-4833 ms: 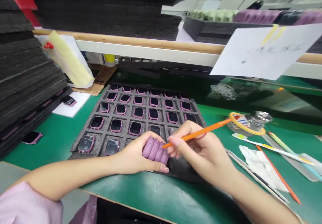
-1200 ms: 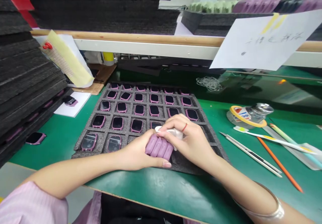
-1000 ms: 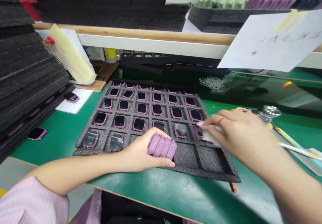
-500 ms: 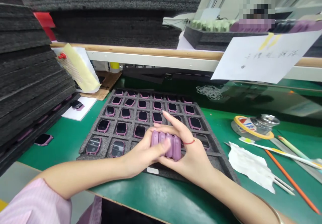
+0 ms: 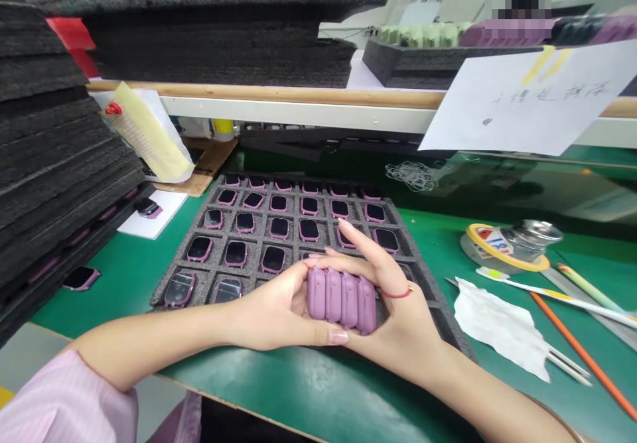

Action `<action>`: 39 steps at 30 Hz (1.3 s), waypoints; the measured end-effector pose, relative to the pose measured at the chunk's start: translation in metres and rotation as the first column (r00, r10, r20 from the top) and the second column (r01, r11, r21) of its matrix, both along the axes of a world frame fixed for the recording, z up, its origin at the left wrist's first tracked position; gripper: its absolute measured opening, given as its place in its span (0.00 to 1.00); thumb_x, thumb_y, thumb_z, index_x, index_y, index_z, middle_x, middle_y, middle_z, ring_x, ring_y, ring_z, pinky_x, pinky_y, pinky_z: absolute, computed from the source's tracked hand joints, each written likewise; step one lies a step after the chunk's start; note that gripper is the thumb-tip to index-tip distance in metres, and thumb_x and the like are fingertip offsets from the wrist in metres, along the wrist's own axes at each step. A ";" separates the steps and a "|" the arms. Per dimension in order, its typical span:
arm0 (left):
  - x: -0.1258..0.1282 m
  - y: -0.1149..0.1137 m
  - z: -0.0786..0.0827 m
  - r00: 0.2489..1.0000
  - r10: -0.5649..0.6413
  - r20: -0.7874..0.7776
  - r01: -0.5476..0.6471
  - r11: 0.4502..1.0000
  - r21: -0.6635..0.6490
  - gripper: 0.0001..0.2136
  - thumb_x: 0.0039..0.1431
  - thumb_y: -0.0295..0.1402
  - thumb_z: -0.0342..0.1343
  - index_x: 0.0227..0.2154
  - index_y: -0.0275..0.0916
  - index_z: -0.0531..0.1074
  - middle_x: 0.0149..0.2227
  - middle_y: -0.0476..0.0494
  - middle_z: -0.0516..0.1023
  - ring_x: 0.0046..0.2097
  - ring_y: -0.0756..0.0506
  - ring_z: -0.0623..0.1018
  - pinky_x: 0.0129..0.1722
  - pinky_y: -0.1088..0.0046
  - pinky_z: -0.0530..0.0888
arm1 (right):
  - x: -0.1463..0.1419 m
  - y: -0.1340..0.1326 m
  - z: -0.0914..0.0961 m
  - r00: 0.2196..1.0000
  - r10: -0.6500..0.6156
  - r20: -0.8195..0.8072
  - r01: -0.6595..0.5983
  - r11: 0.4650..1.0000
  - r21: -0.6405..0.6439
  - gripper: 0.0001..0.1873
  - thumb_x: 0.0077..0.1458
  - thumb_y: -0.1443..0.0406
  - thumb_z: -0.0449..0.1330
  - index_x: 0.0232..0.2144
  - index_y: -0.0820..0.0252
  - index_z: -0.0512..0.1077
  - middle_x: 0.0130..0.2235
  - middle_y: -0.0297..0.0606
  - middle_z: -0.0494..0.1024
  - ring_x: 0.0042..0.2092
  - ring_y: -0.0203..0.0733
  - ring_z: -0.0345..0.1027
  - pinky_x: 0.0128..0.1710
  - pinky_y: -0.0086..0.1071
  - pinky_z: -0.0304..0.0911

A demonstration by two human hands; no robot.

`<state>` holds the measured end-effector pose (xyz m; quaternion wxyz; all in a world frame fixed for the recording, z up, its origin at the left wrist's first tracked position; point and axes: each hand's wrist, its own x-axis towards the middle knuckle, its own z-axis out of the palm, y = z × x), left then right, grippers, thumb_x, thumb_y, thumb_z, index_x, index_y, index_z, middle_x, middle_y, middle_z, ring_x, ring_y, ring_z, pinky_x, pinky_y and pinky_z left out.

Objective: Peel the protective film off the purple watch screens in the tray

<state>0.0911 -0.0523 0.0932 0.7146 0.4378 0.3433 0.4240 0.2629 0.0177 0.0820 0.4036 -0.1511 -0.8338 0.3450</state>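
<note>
My left hand [image 5: 279, 307] and my right hand [image 5: 398, 314] together cup a stack of several purple watch cases [image 5: 341, 299], held side by side above the near edge of a grey foam tray [image 5: 293, 244]. The left thumb runs under the stack and the right fingers curl round its far side. The tray's pockets hold several purple watch cases with dark screens [image 5: 279, 227]. The pockets at the near right are hidden behind my hands.
A white wipe [image 5: 497, 327], an orange stick [image 5: 582, 353], a toothbrush-like tool [image 5: 552, 294], a tape roll [image 5: 497, 247] and a small metal-capped bottle [image 5: 535, 234] lie to the right. Stacked black foam trays [image 5: 54, 158] rise at left, with loose watches [image 5: 82, 277] beside them. A paper sheet [image 5: 527, 101] hangs from the shelf.
My right hand put down the orange stick, wiped the stack with the white wipe, laid the wipe on the bench at right, and came back to cup the stack with the left hand.
</note>
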 end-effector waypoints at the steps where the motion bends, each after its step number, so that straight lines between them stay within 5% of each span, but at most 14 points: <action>1: 0.000 0.000 0.000 1.000 0.003 0.006 -0.003 1.000 0.002 0.31 0.53 0.28 0.67 0.58 0.40 0.60 0.59 0.33 0.69 0.62 0.34 0.72 0.60 0.50 0.70 | 0.000 0.000 -0.001 1.000 0.006 -0.010 -0.006 1.000 0.001 0.50 0.50 0.65 0.73 0.69 0.50 0.53 0.60 0.41 0.75 0.57 0.48 0.74 0.60 0.39 0.71; 7: 0.002 0.001 0.006 0.999 0.028 0.039 -0.027 0.999 -0.025 0.27 0.50 0.24 0.68 0.52 0.40 0.65 0.51 0.42 0.74 0.53 0.43 0.79 0.56 0.59 0.74 | 0.000 -0.001 -0.007 0.998 0.018 -0.059 -0.016 0.999 0.035 0.50 0.48 0.67 0.73 0.68 0.48 0.56 0.68 0.44 0.63 0.57 0.49 0.75 0.59 0.40 0.72; 12: 0.000 0.005 0.010 1.000 0.002 -0.029 -0.002 1.000 -0.021 0.21 0.46 0.25 0.70 0.43 0.38 0.71 0.41 0.47 0.77 0.43 0.46 0.79 0.50 0.62 0.76 | -0.003 -0.002 -0.006 0.998 0.002 -0.061 0.002 0.999 0.054 0.50 0.48 0.67 0.73 0.68 0.49 0.55 0.63 0.43 0.71 0.55 0.49 0.76 0.59 0.41 0.72; 20: 0.000 0.003 0.007 0.989 0.056 -0.139 -0.054 0.998 0.018 0.25 0.45 0.30 0.73 0.46 0.40 0.73 0.42 0.46 0.77 0.47 0.43 0.78 0.53 0.58 0.72 | -0.005 -0.005 -0.003 0.999 0.026 -0.028 -0.025 0.998 0.050 0.48 0.53 0.65 0.70 0.70 0.46 0.52 0.69 0.45 0.62 0.55 0.53 0.76 0.60 0.48 0.71; 26: 0.004 -0.001 0.008 0.986 0.140 -0.091 -0.142 0.990 -0.012 0.21 0.48 0.38 0.72 0.43 0.38 0.74 0.40 0.44 0.76 0.44 0.43 0.77 0.50 0.62 0.72 | -0.007 -0.007 -0.004 0.999 0.028 -0.022 -0.025 0.995 0.098 0.51 0.54 0.68 0.69 0.71 0.49 0.47 0.55 0.42 0.79 0.56 0.50 0.76 0.61 0.47 0.70; 31: 0.004 0.000 0.007 0.987 0.159 0.022 -0.155 0.980 -0.125 0.23 0.56 0.53 0.63 0.43 0.37 0.74 0.38 0.45 0.76 0.41 0.45 0.76 0.45 0.67 0.72 | -0.006 -0.007 -0.005 0.999 0.035 -0.020 -0.033 0.993 0.113 0.54 0.52 0.71 0.68 0.72 0.47 0.44 0.51 0.37 0.81 0.54 0.48 0.77 0.59 0.47 0.71; 35: 0.000 0.001 0.008 0.993 0.114 -0.028 -0.114 0.993 0.017 0.20 0.57 0.46 0.65 0.45 0.38 0.73 0.41 0.45 0.76 0.45 0.45 0.76 0.48 0.66 0.71 | -0.003 -0.005 -0.004 0.999 0.049 -0.021 -0.046 0.990 0.135 0.55 0.51 0.69 0.70 0.72 0.49 0.45 0.51 0.39 0.81 0.52 0.49 0.78 0.59 0.49 0.71; 39: -0.001 -0.001 0.008 0.999 0.036 -0.020 -0.036 0.999 0.014 0.20 0.54 0.36 0.68 0.47 0.40 0.69 0.44 0.45 0.75 0.48 0.44 0.77 0.53 0.62 0.72 | 0.000 -0.003 -0.004 0.999 0.046 -0.019 -0.043 0.989 0.138 0.53 0.53 0.65 0.70 0.72 0.49 0.45 0.54 0.43 0.80 0.52 0.51 0.78 0.59 0.52 0.71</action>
